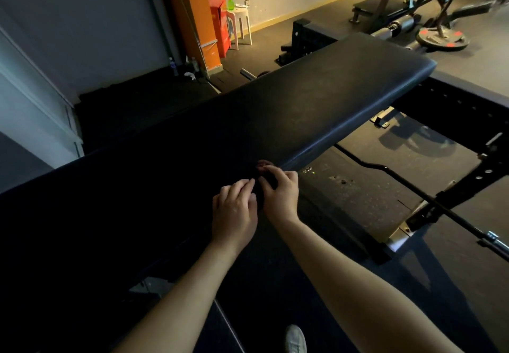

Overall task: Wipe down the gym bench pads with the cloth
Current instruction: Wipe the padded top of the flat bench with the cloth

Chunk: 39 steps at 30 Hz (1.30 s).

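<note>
Head view: long black padded gym bench pad [316, 96] runs lower left to upper right. Small dark crumpled cloth [264, 169] sits at pad's near long edge, about midway, mostly lost in shadow. Right grip [281, 187] grasps cloth, fingers curled over it. Left grip [234, 209] just beside, fingertips touching cloth; pinching or only resting, cannot tell. Green spray bottle [230, 1] upright on white plastic stool [242, 22] near far wall. Thin black barbell bar [399, 184] low, right of pad.

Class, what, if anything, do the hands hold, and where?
Right hand pinches a dark cloth by its upper edge on the bench pad; left hand rests on it.
</note>
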Available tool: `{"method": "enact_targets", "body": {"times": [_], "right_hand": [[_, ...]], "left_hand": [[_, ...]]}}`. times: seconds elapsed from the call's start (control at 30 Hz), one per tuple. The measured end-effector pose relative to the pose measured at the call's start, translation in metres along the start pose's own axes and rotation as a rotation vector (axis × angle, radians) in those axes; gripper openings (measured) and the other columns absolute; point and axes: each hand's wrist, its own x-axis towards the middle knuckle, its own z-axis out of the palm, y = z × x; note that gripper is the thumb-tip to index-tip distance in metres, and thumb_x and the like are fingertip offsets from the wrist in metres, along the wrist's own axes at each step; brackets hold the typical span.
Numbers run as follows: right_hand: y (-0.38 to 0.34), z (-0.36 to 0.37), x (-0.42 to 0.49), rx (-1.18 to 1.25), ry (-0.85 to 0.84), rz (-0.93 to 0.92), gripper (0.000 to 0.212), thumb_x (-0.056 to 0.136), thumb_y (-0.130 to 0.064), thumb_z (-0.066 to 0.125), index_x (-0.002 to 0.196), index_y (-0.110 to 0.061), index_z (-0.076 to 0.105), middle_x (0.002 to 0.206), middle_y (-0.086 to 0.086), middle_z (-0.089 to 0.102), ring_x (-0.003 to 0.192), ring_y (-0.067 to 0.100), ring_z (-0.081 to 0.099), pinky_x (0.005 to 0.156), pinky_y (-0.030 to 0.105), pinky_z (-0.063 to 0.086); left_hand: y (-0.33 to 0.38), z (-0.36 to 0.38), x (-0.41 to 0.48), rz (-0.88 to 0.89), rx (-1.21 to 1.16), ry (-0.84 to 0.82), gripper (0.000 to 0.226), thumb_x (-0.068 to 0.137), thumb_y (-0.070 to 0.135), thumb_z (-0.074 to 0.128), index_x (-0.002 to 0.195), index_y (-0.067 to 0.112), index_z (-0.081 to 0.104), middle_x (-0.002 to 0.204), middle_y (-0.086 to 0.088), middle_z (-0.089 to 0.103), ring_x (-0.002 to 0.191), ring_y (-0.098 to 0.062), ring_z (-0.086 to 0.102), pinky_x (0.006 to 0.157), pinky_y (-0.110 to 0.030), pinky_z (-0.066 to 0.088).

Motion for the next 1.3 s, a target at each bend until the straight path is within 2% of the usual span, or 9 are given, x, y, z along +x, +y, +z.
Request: {"method": "enact_targets", "body": {"times": [0.17,0.27,0.4,0.53,0.7,0.9,1.07,1.23,1.3], "right_hand": [[0.005,-0.034,0.058,0.126,0.108,0.171,0.023,0.096,-0.025,0.065,0.118,-0.029,0.065,0.117,-0.002,0.043,0.097,0.005,0.05,0.091,0.021,0.048],[0.007,-0.027,0.05,0.092,0.065,0.13,0.025,0.095,-0.029,0.064,0.12,-0.029,0.064,0.116,-0.006,0.041,0.101,0.007,0.05,0.094,0.027,0.048],[0.013,-0.025,0.041,0.086,0.021,0.08,0.027,0.096,-0.028,0.065,0.122,-0.028,0.064,0.112,-0.007,0.044,0.102,0.006,0.049,0.095,0.023,0.044],[0.015,-0.047,0.068,0.064,0.041,0.083,0.027,0.096,-0.024,0.064,0.123,-0.029,0.064,0.113,-0.005,0.045,0.095,-0.004,0.047,0.081,0.003,0.038],[0.028,-0.086,0.131,0.182,0.172,0.253,0.024,0.096,-0.026,0.063,0.119,-0.034,0.064,0.117,-0.005,0.04,0.109,0.013,0.05,0.103,0.041,0.05],[0.03,-0.073,0.111,0.109,0.119,0.135,0.027,0.097,-0.025,0.063,0.124,-0.028,0.064,0.111,-0.01,0.042,0.098,0.001,0.05,0.084,0.014,0.044],[0.039,-0.092,0.15,0.051,0.175,0.145,0.032,0.097,-0.025,0.063,0.129,-0.027,0.063,0.114,-0.006,0.044,0.095,0.0,0.048,0.082,0.01,0.038],[0.05,-0.123,0.215,0.128,0.292,0.277,0.034,0.097,-0.028,0.062,0.131,-0.028,0.062,0.118,-0.004,0.04,0.102,0.007,0.048,0.097,0.028,0.047],[0.053,-0.121,0.211,0.133,0.287,0.248,0.034,0.097,-0.026,0.061,0.131,-0.027,0.061,0.118,-0.005,0.038,0.099,0.003,0.047,0.089,0.017,0.043]], "left_hand": [[0.009,0.008,0.004,-0.039,0.04,0.024,0.039,0.103,0.03,0.046,0.14,0.024,0.058,0.14,0.006,0.056,0.123,-0.017,0.049,0.101,-0.039,0.037],[0.019,0.012,0.014,-0.045,0.016,0.036,0.04,0.103,0.031,0.045,0.139,0.023,0.058,0.138,0.004,0.057,0.123,-0.019,0.05,0.101,-0.04,0.037],[0.045,0.024,0.04,-0.014,-0.017,0.004,0.054,0.101,0.044,0.025,0.14,0.023,0.057,0.139,0.003,0.058,0.125,-0.019,0.049,0.103,-0.04,0.036],[0.059,0.033,0.054,-0.004,-0.017,-0.002,0.049,0.103,0.042,0.029,0.14,0.025,0.057,0.138,0.003,0.057,0.125,-0.019,0.048,0.103,-0.041,0.035],[0.058,0.042,0.057,-0.019,-0.008,0.031,0.048,0.102,0.045,0.033,0.137,0.027,0.06,0.132,0.008,0.055,0.118,-0.015,0.047,0.098,-0.039,0.036],[0.096,0.053,0.094,0.015,-0.035,0.008,0.054,0.101,0.048,0.026,0.135,0.026,0.061,0.133,0.004,0.059,0.121,-0.019,0.05,0.098,-0.042,0.035],[0.119,0.072,0.126,0.061,-0.016,-0.031,0.055,0.1,0.05,0.024,0.138,0.029,0.059,0.137,0.005,0.056,0.125,-0.018,0.046,0.101,-0.04,0.029],[0.138,0.088,0.15,0.106,-0.001,-0.05,0.046,0.103,0.045,0.034,0.139,0.029,0.057,0.137,0.007,0.053,0.125,-0.015,0.043,0.103,-0.039,0.028],[0.148,0.094,0.158,0.12,-0.004,-0.061,0.043,0.103,0.044,0.036,0.137,0.029,0.059,0.136,0.007,0.054,0.124,-0.016,0.044,0.102,-0.04,0.029]]}}
